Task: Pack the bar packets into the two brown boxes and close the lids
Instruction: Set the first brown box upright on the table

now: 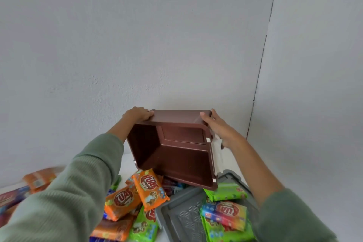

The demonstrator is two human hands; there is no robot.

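Note:
A brown plastic box is lifted above the table and tipped so its open mouth faces me; its inside holds nothing. My left hand grips its far left corner. My right hand holds the far right corner, thumb on the bottom face. Below the box lie several bar packets: orange ones, green ones and a multicoloured one. Only this one brown box is in view.
A grey lid or tray lies flat under the box, partly covered by green packets. More orange and blue packets sit blurred at the far left. A white wall with a corner seam stands right behind the table.

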